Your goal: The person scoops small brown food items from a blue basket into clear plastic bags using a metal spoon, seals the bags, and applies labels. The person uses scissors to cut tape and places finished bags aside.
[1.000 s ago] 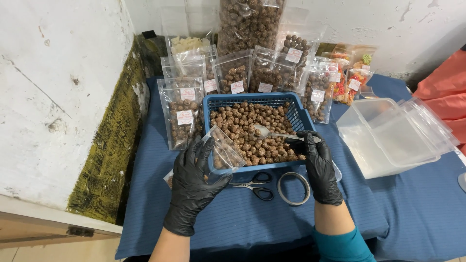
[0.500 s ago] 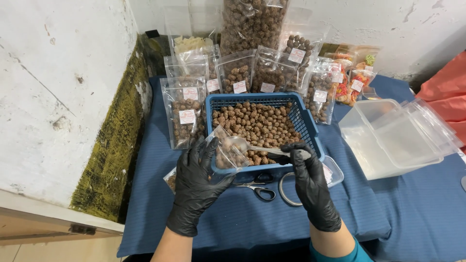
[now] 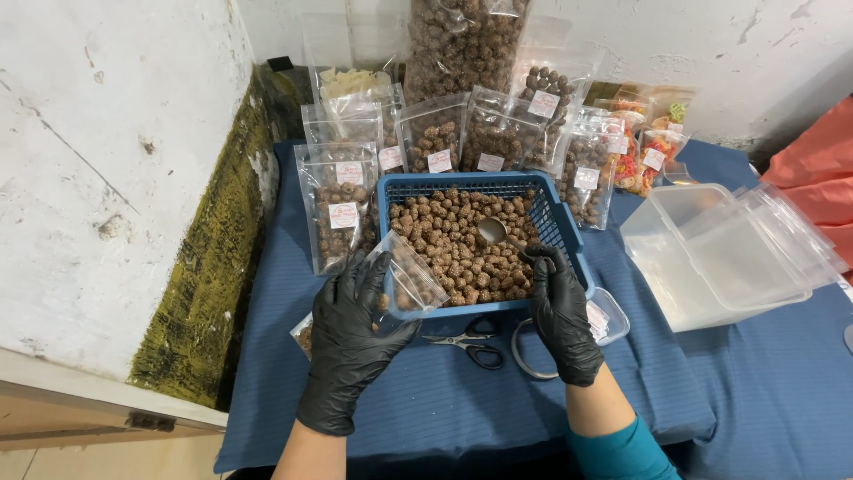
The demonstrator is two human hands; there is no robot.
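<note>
My left hand (image 3: 355,347), in a black glove, holds a small clear pouch (image 3: 410,284) tilted against the near left corner of a blue basket (image 3: 480,183); a few brown balls lie in the pouch. The basket is full of brown seed-coated balls (image 3: 449,244). My right hand (image 3: 562,313), also in a black glove, rests on the basket's near right rim and grips the handle of a metal scoop (image 3: 491,231). The scoop's bowl lies on the balls in the middle of the basket.
Several filled, labelled clear pouches (image 3: 342,209) stand behind and left of the basket on a blue cloth (image 3: 426,409). Scissors (image 3: 471,345) and a tape ring (image 3: 526,357) lie in front. Stacked clear plastic boxes (image 3: 720,258) sit at right. A white wall (image 3: 98,160) borders the left.
The scoop went from the basket to the pouch mouth, then swung back onto the balls in the basket. My left hand kept holding the pouch in place.
</note>
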